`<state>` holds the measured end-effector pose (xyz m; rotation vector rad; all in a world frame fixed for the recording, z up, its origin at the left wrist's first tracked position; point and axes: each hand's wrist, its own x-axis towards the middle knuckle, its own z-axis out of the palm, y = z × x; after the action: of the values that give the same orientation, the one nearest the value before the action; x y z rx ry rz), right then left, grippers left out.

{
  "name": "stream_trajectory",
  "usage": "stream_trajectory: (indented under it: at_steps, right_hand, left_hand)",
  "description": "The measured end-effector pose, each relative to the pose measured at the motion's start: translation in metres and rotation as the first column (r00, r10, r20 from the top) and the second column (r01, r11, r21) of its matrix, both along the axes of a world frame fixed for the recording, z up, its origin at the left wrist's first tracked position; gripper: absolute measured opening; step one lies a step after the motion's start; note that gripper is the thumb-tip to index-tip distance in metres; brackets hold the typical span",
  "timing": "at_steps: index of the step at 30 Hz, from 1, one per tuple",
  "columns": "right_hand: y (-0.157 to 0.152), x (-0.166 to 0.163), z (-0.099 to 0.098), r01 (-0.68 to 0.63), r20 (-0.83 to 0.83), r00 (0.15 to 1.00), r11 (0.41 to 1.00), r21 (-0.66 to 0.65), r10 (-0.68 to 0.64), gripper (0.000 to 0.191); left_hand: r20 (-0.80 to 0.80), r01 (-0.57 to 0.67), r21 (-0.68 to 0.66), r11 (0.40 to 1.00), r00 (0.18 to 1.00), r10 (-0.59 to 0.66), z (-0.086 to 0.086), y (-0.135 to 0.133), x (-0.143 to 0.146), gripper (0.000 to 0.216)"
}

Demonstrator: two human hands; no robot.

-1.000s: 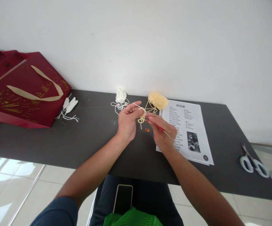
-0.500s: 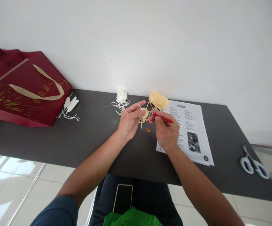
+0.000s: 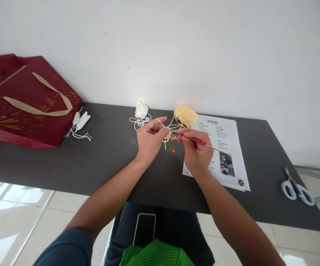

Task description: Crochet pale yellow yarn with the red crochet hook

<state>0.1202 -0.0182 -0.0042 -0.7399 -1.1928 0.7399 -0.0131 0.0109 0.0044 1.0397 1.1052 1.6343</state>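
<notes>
My left hand (image 3: pixel 150 142) pinches a small cream crochet piece (image 3: pixel 166 138), partly covered by the thumb, and a strand of yarn runs over its raised index finger. In my right hand (image 3: pixel 196 150) is a crochet hook (image 3: pixel 195 140) with a red grip, its tip pointing left at the crochet piece. Whether the tip sits inside a stitch is too small to tell. Loose cream yarn loops lie around the piece. Behind the hands rests a cream yarn ball (image 3: pixel 186 115). Just below the work is an orange stitch marker (image 3: pixel 172 150) on the dark table (image 3: pixel 107 162).
Printed sheets (image 3: pixel 232 136) lie under and beside my right hand. White yarn (image 3: pixel 141 109) is by the wall. Scissors (image 3: pixel 297 187) lie far right. At left stand a red paper bag (image 3: pixel 37 114) and white tasselled pieces (image 3: pixel 80 122). A phone (image 3: pixel 144 229) rests on my lap.
The left hand has turned a little, its thumb now further over the crochet piece. More loose yarn loops show beside the piece. The whole view has shifted slightly.
</notes>
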Motion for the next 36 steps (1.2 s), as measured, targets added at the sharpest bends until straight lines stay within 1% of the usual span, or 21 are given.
stream_trajectory:
  at_steps: [2,4,6,8,11,15,17,22,27,30,33,36]
  right_hand:
    - [-0.002,0.0,0.001,0.027,0.011,1.0,1.0,-0.004,-0.027,0.009]
    - [-0.001,0.0,0.003,0.037,-0.013,0.999,0.999,-0.038,-0.037,0.01]
    - [0.002,0.002,0.004,0.013,-0.073,0.997,0.997,-0.079,-0.018,0.011]
    - [0.006,0.005,0.005,-0.029,-0.152,0.988,0.994,-0.104,0.013,0.013]
    - [0.011,0.009,0.006,-0.09,-0.238,0.97,0.988,-0.126,0.058,0.017]
    - [0.014,0.013,0.008,-0.151,-0.296,0.949,0.979,-0.136,0.105,0.019]
    - [0.014,0.014,0.01,-0.166,-0.311,0.944,0.975,-0.146,0.113,0.021]
    - [0.015,0.016,0.011,-0.208,-0.361,0.923,0.963,-0.169,0.136,0.024]
    - [0.017,0.013,0.009,-0.281,-0.424,0.89,0.932,-0.228,0.165,0.019]
    - [0.017,0.01,0.008,-0.297,-0.442,0.883,0.917,-0.264,0.159,0.015]
    - [0.016,0.008,0.006,-0.297,-0.452,0.881,0.909,-0.293,0.142,0.014]
    - [0.016,0.008,0.004,-0.3,-0.45,0.882,0.904,-0.305,0.141,0.013]
  left_hand:
    - [-0.096,-0.04,0.028,0.999,0.995,0.043,0.001,-0.002,0.0,0.033]
    - [-0.171,-0.058,0.053,0.997,0.983,0.066,0.003,-0.004,0.0,0.032]
    - [-0.217,-0.038,0.067,0.997,0.975,0.051,0.004,-0.004,0.0,0.032]
    - [-0.236,0.008,0.066,0.998,0.972,0.008,0.005,-0.003,-0.002,0.032]
    - [-0.209,0.098,0.046,0.994,0.974,-0.086,0.005,-0.001,-0.004,0.031]
    - [-0.099,0.207,-0.004,0.978,0.973,-0.206,0.002,0.002,-0.005,0.03]
    - [-0.052,0.235,-0.018,0.972,0.97,-0.236,0.001,0.004,-0.005,0.029]
    - [0.007,0.25,-0.016,0.968,0.968,-0.25,-0.003,0.005,-0.005,0.026]
    - [-0.039,0.262,0.021,0.965,0.965,-0.261,-0.003,0.002,-0.002,0.011]
    - [-0.043,0.275,0.035,0.961,0.961,-0.274,-0.003,0.001,-0.002,0.009]
    - [-0.043,0.251,0.041,0.967,0.968,-0.249,-0.005,0.002,-0.002,0.01]
    - [-0.066,0.208,0.078,0.975,0.977,-0.203,-0.006,0.003,-0.003,0.011]
